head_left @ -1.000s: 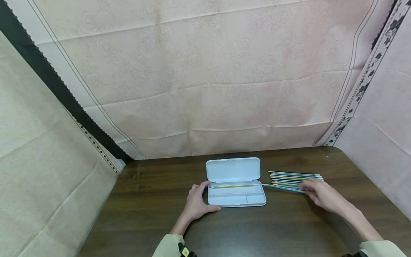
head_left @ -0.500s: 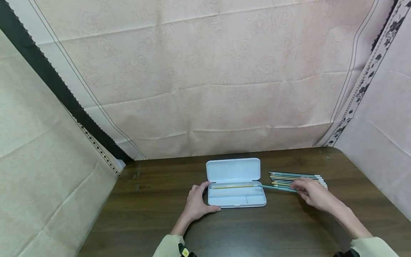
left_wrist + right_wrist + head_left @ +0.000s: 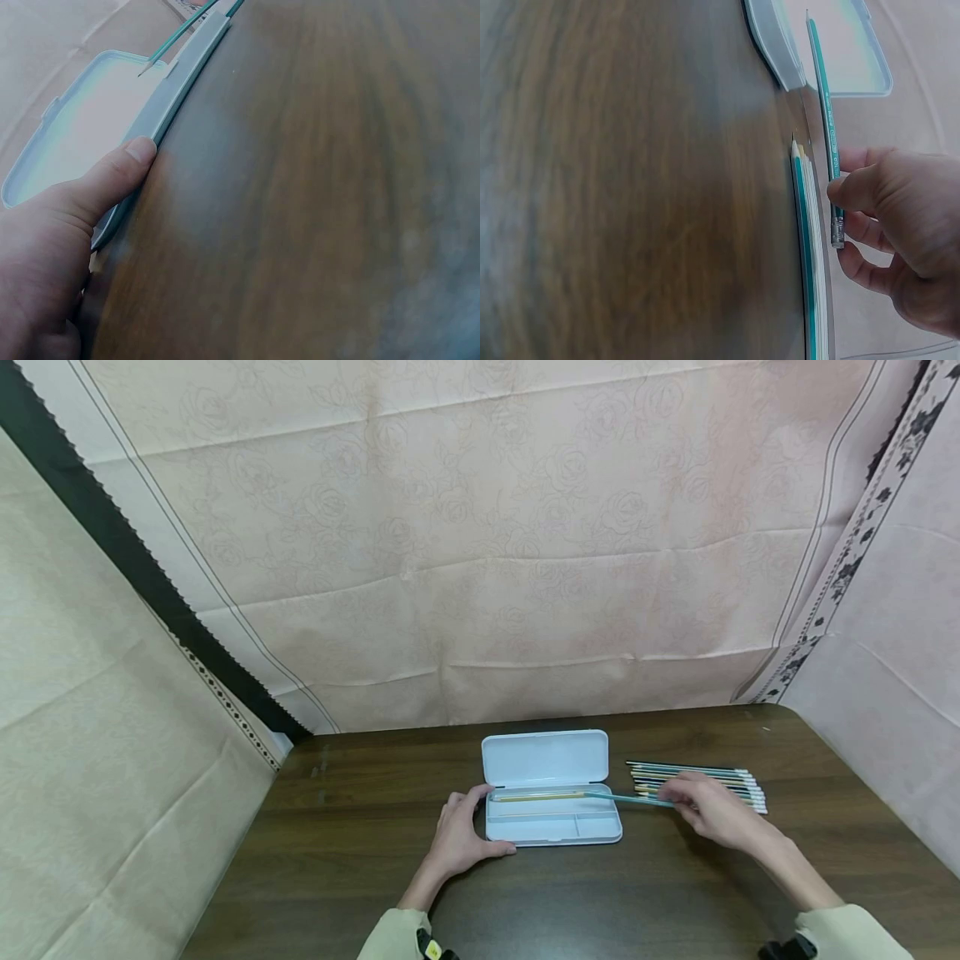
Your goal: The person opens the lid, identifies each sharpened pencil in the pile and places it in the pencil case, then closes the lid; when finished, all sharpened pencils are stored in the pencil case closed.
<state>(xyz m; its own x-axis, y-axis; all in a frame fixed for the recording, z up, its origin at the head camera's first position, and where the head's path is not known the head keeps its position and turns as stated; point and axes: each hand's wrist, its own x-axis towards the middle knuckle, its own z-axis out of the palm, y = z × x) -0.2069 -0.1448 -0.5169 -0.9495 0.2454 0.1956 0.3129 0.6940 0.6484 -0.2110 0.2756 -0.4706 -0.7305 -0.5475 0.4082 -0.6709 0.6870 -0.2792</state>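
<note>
A light blue pencil case (image 3: 545,757) lies on the table with its lid raised at the back. My left hand (image 3: 457,837) holds its left end, the thumb on the front edge and the fingers at the back corner. A yellowish pencil (image 3: 536,797) lies in the rear compartment. My right hand (image 3: 716,812) pinches a teal pencil (image 3: 825,105) near its metal-capped end, with thumb and fingers. The pencil's sharpened tip points left, above the case's rear compartment. Below that hand lies a row of several pencils (image 3: 697,769), partly hidden by it.
The brown wooden table (image 3: 360,877) extends in front of and to the left of the case. Patterned cloth (image 3: 480,635) hangs along the table's back edge, with more cloth at both sides. The case's front compartments (image 3: 532,829) show their bare floor.
My right hand has moved left with the teal pencil, whose tip has passed from outside the case's right end to over the rear compartment. The left hand has stayed in place.
</note>
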